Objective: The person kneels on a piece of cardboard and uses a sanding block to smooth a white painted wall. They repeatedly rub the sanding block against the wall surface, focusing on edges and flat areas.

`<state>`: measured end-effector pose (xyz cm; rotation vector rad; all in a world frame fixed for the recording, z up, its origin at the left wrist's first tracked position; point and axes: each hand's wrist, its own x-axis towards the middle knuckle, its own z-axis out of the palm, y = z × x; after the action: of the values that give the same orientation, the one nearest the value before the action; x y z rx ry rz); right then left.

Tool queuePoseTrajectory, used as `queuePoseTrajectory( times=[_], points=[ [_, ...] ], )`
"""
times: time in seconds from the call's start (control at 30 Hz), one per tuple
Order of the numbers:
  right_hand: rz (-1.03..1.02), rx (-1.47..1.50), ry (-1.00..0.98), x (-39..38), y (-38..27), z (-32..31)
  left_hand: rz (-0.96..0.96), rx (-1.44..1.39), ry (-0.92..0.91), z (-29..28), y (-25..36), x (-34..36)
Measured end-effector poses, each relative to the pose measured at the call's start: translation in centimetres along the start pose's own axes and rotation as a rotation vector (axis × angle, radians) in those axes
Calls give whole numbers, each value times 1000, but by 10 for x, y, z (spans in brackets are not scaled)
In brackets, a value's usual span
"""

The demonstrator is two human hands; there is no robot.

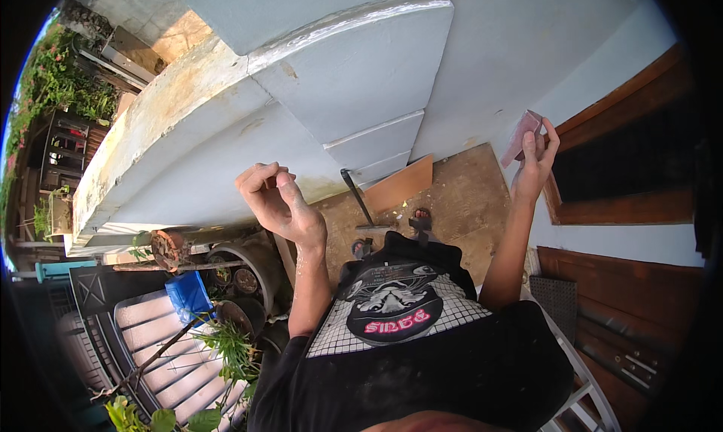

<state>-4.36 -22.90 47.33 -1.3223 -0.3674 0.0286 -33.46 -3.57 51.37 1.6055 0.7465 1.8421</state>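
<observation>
On the right, my right hand (pixel 533 161) is raised and closed around a sanding block (pixel 521 135), a reddish-purple piece with flat faces. My thumb lies over its front, and the fingers wrap round its far side. It is close to the wall beside the dark window. To the left, my left hand (pixel 280 202) is held up before the pale blue-grey wall (pixel 294 123), apart from it. Its fingers curl in toward the thumb, and nothing shows in them. Whitish dust speckles the left forearm.
Below, an orange-brown board (pixel 399 185) leans at the wall's foot beside a long dark-handled tool (pixel 354 195). A wood-framed window (pixel 625 153) is at right. A metal ladder (pixel 580 379) stands close behind me. Potted plants (pixel 233 349) and a blue container (pixel 188 295) are at lower left.
</observation>
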Motion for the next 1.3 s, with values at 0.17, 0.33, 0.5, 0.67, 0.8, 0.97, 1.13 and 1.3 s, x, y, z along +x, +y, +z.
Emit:
queuePoseTrajectory(
  times=[0.17,0.33,0.5,0.67,0.8,0.97,1.13,1.3],
  points=[
    [-165,-117,-106,-35,-24,42,-89,-82,-187,-23,0,-19],
    [-628,-469,-24,-3,-49,77,-104,-71,-181,-46,-2,-19],
    [-1121,-600,-40,37,-100,142,-75,-17,-75,-60,1,-13],
    [-1559,-503,-283,52,-80,225,-174,-51,7,-69,-3,-24],
    [-1612,-306,-377,-14,-68,295,-269,-77,27,-64,-12,-35],
    [-1660,-344,-405,16,-63,275,-220,-41,-76,-72,-13,-24],
    [-1607,-367,-346,27,-65,258,-222,9,52,-106,-29,-13],
    [-1664,-344,-511,-43,-71,316,-175,-56,-31,-92,-18,-6]
  ],
)
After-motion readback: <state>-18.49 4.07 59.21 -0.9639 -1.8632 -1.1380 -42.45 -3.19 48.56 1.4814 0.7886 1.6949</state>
